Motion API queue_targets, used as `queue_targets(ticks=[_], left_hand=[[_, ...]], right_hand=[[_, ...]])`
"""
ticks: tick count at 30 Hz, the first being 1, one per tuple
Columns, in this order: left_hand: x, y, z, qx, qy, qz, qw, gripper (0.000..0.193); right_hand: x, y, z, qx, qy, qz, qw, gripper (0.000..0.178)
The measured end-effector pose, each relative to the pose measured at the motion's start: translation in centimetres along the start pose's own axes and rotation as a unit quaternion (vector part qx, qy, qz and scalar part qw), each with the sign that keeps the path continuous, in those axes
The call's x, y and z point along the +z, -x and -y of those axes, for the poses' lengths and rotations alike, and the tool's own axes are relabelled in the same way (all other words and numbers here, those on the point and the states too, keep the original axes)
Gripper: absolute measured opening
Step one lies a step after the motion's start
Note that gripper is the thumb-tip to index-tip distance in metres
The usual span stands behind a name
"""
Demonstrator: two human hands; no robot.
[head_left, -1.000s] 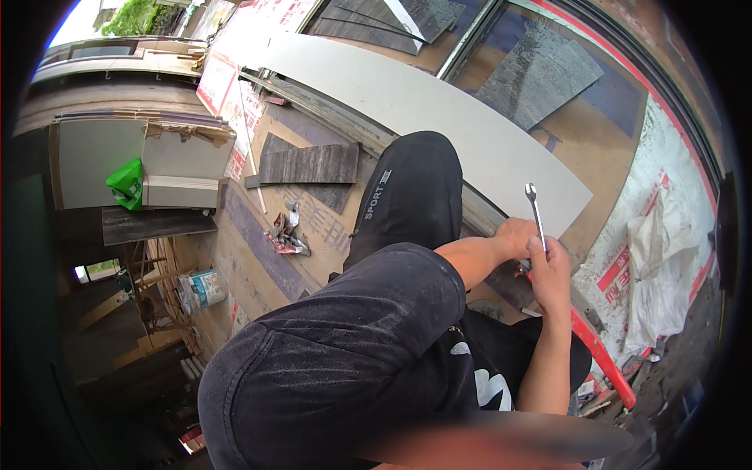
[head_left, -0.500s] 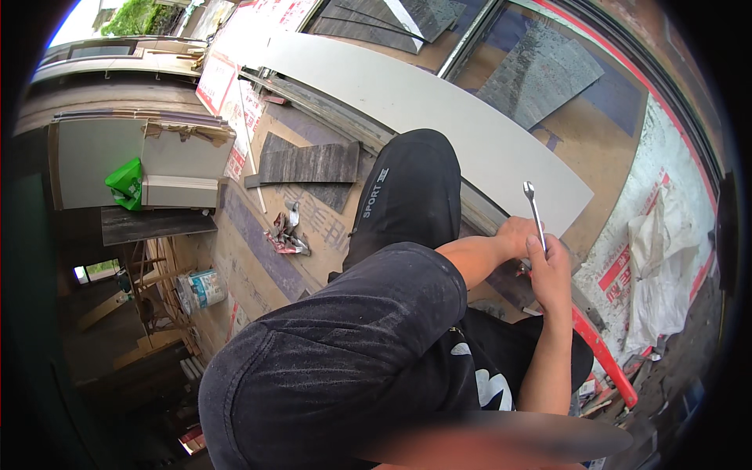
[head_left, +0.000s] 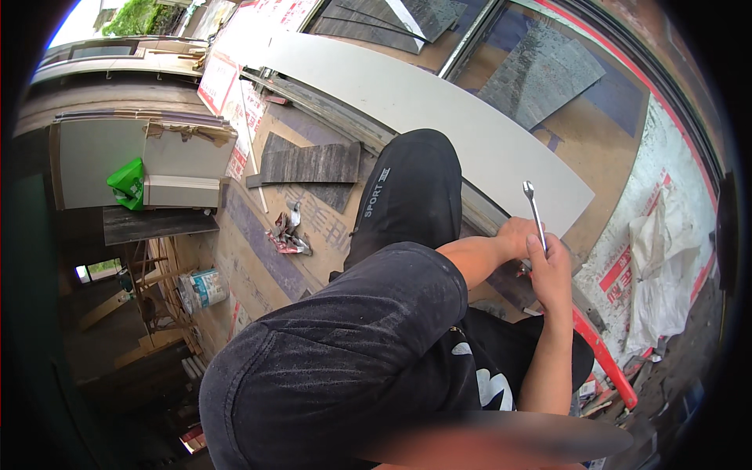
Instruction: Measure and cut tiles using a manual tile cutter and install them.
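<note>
My right hand (head_left: pixel 553 270) is closed around a silver wrench (head_left: pixel 536 210), its thumb along the shank and the wrench's head pointing up and away. Right beside it, my left hand (head_left: pixel 517 236) is curled, its fingers largely hidden behind the wrist and right hand; whatever it holds cannot be made out. Both hands are over a long metal rail (head_left: pixel 478 207) at the edge of a long pale panel (head_left: pixel 439 117). Below the right hand, a red bar (head_left: pixel 605 360) slants down to the right, partly covered by my forearm.
Dark grey slabs (head_left: pixel 309 163) and crumpled foil-like scrap (head_left: pixel 288 233) lie on the covered floor at left. A bucket (head_left: pixel 202 290) and boxes with a green bag (head_left: pixel 127 184) stand farther left. A white sack (head_left: pixel 662 258) lies at right; a grey slab (head_left: pixel 540 74) lies beyond the panel.
</note>
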State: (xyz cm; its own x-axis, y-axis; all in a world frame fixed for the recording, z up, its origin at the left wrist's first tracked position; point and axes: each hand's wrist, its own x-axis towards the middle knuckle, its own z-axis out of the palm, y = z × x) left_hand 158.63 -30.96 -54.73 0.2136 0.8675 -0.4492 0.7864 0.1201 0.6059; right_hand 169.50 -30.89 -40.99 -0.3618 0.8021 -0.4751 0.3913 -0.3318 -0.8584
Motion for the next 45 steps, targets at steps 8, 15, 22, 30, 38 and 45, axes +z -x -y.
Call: queue_targets(ticks=[8, 15, 22, 30, 38, 45], left_hand=[[0.0, 0.0, 0.0, -0.010, 0.021, -0.008, 1.000, 0.028], [-0.4, 0.1, -0.2, -0.012, 0.031, 0.006, 0.999, 0.028], [0.2, -0.3, 0.2, -0.001, 0.004, 0.009, 1.000, 0.028], [1.5, -1.0, 0.9, -0.002, -0.007, 0.008, 1.000, 0.027], [1.7, -1.1, 1.2, 0.006, -0.001, -0.006, 1.000, 0.026], [1.6, -1.0, 1.0, 0.003, -0.010, -0.004, 1.000, 0.025]], right_hand=[[-0.1, -0.2, 0.1, 0.002, -0.014, 0.002, 1.000, 0.031], [-0.3, -0.4, 0.2, -0.001, -0.013, 0.000, 1.000, 0.031], [-0.2, -0.6, 0.1, 0.000, -0.014, -0.001, 1.000, 0.030], [-0.2, -0.7, 0.2, 0.039, -0.019, 0.018, 0.999, 0.031], [0.1, -0.9, -0.8, 0.014, -0.009, 0.005, 1.000, 0.033], [0.2, -0.7, -0.6, -0.014, -0.012, -0.005, 1.000, 0.032]])
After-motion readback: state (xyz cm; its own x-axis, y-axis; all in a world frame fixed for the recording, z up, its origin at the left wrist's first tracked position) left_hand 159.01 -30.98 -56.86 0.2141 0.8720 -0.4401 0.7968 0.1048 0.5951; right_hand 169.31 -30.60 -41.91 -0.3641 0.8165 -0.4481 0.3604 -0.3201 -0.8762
